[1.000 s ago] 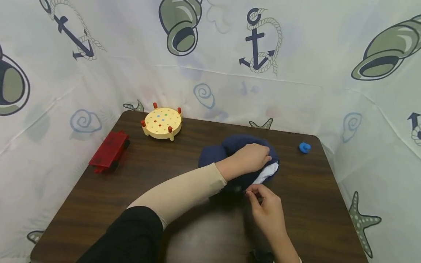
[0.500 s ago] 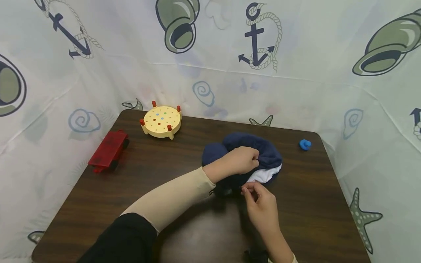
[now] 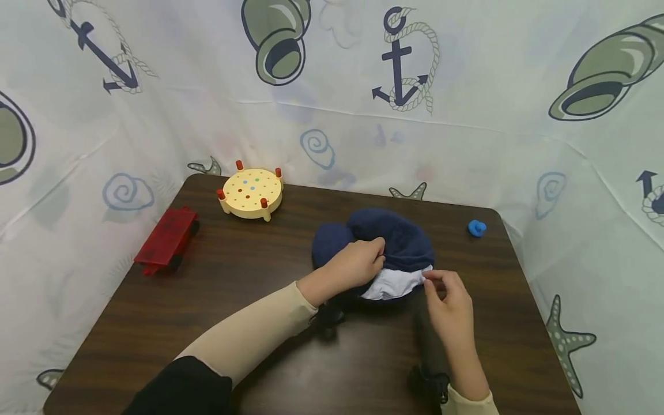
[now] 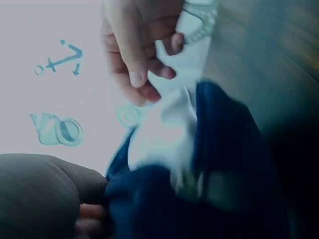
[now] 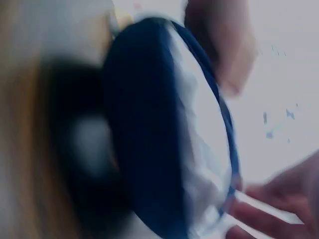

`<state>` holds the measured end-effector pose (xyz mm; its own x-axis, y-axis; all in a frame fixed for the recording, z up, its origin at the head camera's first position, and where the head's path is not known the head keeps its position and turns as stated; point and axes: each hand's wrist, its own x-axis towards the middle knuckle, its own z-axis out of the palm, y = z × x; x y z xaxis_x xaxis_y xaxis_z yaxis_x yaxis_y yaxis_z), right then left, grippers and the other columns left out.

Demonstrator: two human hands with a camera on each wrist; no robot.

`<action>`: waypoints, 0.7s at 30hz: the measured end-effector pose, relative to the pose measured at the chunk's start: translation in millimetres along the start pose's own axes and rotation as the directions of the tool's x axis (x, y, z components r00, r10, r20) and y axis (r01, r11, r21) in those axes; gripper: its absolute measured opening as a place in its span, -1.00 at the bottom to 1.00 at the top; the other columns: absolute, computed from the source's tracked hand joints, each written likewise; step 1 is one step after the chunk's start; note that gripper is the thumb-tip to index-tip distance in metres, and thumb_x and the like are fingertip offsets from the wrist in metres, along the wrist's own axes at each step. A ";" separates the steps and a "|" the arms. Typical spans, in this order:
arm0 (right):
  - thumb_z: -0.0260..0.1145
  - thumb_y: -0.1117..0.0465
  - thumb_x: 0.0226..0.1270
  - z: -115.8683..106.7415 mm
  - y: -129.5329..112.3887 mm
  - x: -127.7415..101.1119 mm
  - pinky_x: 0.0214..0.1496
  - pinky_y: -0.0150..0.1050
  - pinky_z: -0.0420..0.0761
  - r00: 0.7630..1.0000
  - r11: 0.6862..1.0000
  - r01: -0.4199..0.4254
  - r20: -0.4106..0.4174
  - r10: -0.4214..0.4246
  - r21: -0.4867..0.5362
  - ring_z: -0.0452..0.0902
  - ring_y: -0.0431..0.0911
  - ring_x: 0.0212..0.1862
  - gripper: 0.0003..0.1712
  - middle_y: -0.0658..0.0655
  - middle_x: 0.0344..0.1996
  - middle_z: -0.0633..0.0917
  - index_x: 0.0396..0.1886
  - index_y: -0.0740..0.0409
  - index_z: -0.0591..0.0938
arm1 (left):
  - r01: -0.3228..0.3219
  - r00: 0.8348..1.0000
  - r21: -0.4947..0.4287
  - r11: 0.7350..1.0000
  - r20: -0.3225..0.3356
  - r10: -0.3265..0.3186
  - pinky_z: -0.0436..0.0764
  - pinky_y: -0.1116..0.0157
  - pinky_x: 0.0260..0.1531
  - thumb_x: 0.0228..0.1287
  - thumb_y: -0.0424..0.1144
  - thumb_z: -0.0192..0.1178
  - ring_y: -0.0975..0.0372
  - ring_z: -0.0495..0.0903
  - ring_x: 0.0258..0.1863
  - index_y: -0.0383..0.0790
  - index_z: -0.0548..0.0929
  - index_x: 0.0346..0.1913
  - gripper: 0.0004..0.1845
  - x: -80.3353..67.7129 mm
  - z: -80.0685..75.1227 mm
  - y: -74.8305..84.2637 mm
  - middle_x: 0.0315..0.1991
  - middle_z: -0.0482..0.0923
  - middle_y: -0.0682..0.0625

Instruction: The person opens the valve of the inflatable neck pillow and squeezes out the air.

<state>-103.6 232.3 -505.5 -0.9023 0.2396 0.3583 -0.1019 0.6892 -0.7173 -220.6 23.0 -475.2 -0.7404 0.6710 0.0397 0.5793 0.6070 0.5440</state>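
Observation:
A navy neck pillow (image 3: 394,233) rests on the table, its cover gaping along the near side and showing white lining or filling (image 3: 391,283). My left hand (image 3: 353,265) grips the navy fabric at the left part of the opening, fingers curled in; the left wrist view shows it at the lower left on the fabric. At the right end of the opening, my right hand (image 3: 450,302) pinches the edge between thumb and forefinger. In the right wrist view its fingertips (image 5: 233,198) meet the navy edge beside the white. What small part lies between them is hidden.
A red toy wagon (image 3: 168,237) stands on the left of the brown table (image 3: 249,253). Behind it is a round yellow pegged toy (image 3: 251,193) with red tips. A small blue piece (image 3: 477,228) lies at the back right. A patterned white curtain (image 3: 332,86) surrounds the table.
My right hand has moved right along the opening, after first shifting slightly left. My left hand has drawn left and down. The white gap shows wider now.

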 end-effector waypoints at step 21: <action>0.60 0.36 0.32 10.3 33.6 30.3 -0.37 -0.39 0.40 0.972 0.974 0.225 0.083 -0.221 -0.040 0.36 -0.24 -0.42 -0.82 0.05 -0.33 0.56 -0.12 0.08 0.87 | -0.115 0.992 0.050 0.992 -0.046 0.117 0.64 0.28 -0.14 0.66 0.04 0.22 0.29 0.65 -0.16 0.06 0.60 0.34 -0.65 -14.3 48.1 -18.0 0.03 0.70 0.10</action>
<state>-138.7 255.6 -524.9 -0.8891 0.0239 0.4571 -0.2852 0.7520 -0.5942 -204.0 23.0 -525.9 -0.6826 0.7169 0.1417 0.6767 0.5468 0.4931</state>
